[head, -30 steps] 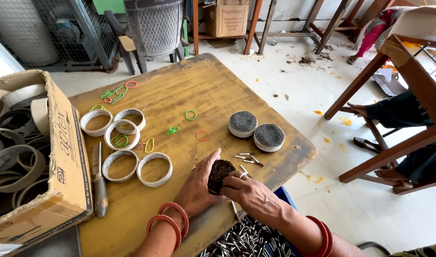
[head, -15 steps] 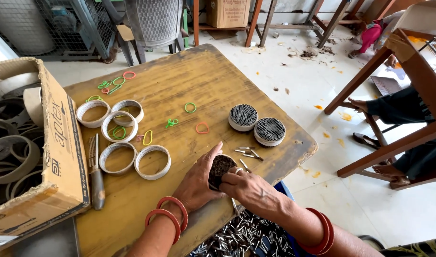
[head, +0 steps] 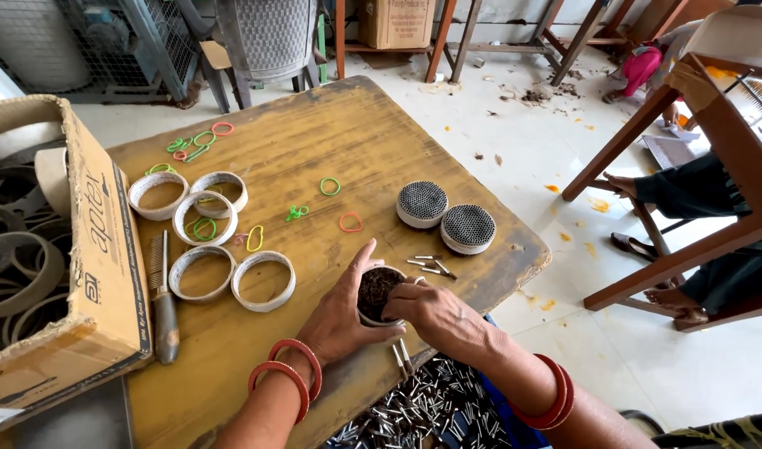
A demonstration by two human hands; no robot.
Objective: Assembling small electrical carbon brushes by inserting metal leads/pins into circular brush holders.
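A: Why is the left hand (head: 341,312) wrapping around that ring?

B: It is cupping the partly filled ring (head: 378,293) from the side, so I think it is keeping it steady at the near edge of the wooden table (head: 314,125). The right hand (head: 435,314) is pressing its fingertips on the rim, seemingly working the dark sticks inside. Both hands are closed together on this one ring.

A: How many finished ones are standing there?

B: Two packed rings (head: 446,214), side by side and touching. A few loose sticks (head: 428,265) are lying before them.

A: And empty ones?

B: Five empty rings (head: 206,229) are lying flat on the left, next to a brush (head: 160,295) and a cardboard box (head: 73,274). Coloured rubber bands (head: 256,195) are lying scattered; I am counting about ten.
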